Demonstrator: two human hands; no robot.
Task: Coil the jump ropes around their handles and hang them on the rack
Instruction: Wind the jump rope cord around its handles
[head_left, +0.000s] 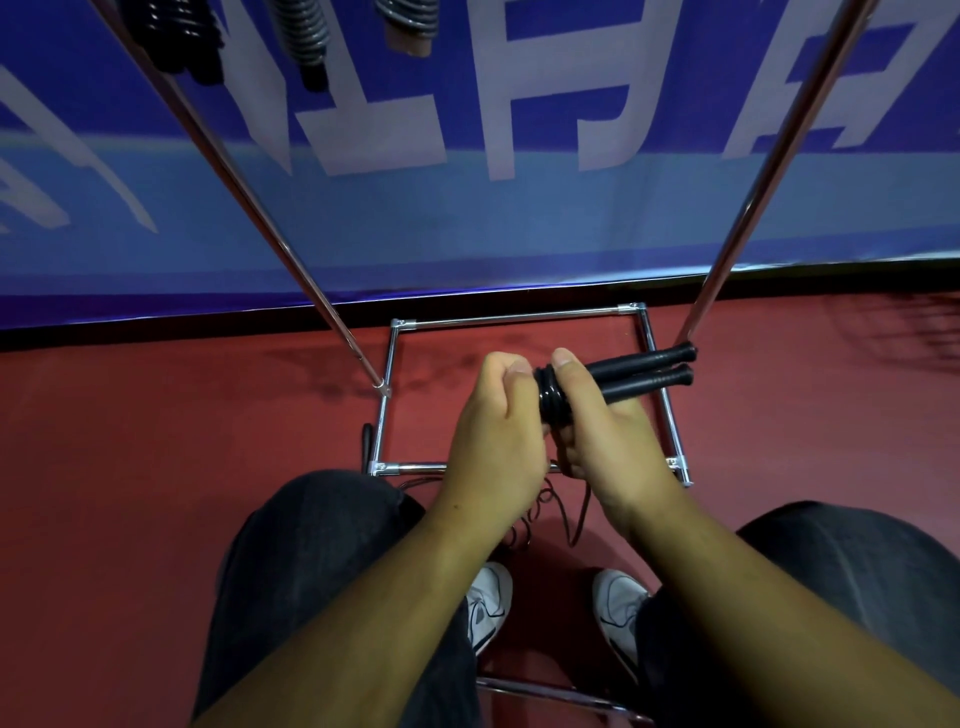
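Two black handles (644, 371), matte, ribbed grip, flared end caps, lie side by side and point right, held over the rack's base frame. Glossy black rope (553, 400), thin and smooth, is wound in a few tight turns around their left ends. The slack drops between the knees and lies in loose kinks on the floor (156, 467), which is red and matte.

Right hand (597, 431): palm under the handles, fingers wrapped round them, thumb on top against the coil. Left hand (493, 431): fist-curled, knuckles up, thumb at the coil's edge, pinching the rope there; the strand inside the fist is hidden. Both forearms are bare and angle in from below.

The rack (514, 317) is shiny chrome tube with two slanted uprights. Already-coiled ropes (306, 36), black and grey, hang at the top. Behind is a blue banner (467, 208) with white characters. Dark jeans, white trainers (488, 603).
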